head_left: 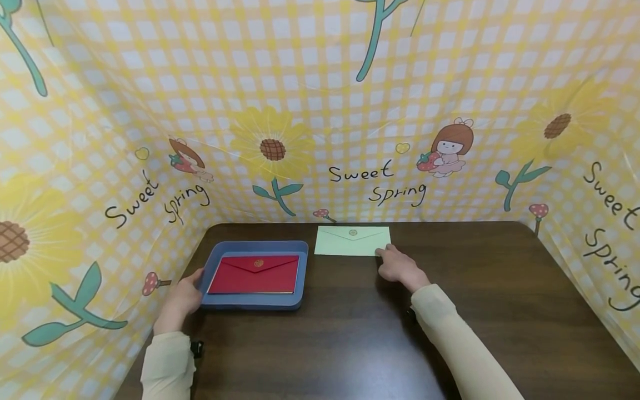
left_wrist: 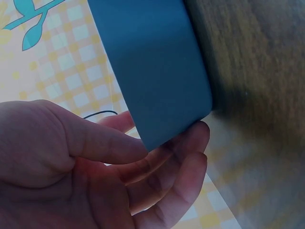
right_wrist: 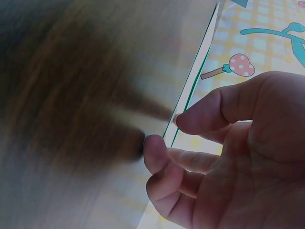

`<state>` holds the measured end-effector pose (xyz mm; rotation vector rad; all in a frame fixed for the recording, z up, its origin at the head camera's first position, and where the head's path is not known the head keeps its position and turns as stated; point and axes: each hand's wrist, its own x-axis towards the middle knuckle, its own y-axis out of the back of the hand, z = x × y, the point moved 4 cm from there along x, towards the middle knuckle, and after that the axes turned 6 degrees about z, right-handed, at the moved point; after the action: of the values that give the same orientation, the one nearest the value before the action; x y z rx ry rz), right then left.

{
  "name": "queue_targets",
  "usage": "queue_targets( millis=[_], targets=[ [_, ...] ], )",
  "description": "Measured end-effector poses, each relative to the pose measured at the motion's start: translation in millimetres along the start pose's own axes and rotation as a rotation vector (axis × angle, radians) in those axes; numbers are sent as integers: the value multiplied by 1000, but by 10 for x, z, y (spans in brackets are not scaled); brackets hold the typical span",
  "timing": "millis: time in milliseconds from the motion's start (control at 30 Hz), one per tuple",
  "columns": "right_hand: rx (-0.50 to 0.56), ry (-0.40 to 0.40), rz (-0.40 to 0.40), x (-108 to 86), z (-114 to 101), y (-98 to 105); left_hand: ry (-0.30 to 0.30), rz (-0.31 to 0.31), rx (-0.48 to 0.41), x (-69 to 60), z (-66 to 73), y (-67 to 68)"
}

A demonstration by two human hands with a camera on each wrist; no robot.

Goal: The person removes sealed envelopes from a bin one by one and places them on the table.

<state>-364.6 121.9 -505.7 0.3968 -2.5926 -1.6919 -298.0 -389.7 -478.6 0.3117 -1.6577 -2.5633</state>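
Note:
A blue tray (head_left: 252, 301) stands at the left of the table, and a red envelope (head_left: 255, 279) with a gold seal lies inside it. My left hand (head_left: 184, 295) holds the tray's left side. In the left wrist view, the thumb (left_wrist: 112, 145) is against the tray's rim and the other fingers curl round its corner. At the table's far edge is a pale green envelope (head_left: 350, 244), flap side up. My right hand (head_left: 401, 268) pinches its near right corner. The right wrist view has this envelope edge-on, beside the thumb (right_wrist: 205, 114) and a curled forefinger.
The dark wooden table (head_left: 345, 339) reaches toward me and to the right of the envelope. A yellow checked cloth (head_left: 320, 83) with flowers and lettering hangs behind the table and along both sides.

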Motion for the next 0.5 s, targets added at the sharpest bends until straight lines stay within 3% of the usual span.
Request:
queue_targets(
  millis=[500],
  targets=[
    [48,-12,-12,38,2,-25,7,-6,-14,-2,2,-5]
  ],
)
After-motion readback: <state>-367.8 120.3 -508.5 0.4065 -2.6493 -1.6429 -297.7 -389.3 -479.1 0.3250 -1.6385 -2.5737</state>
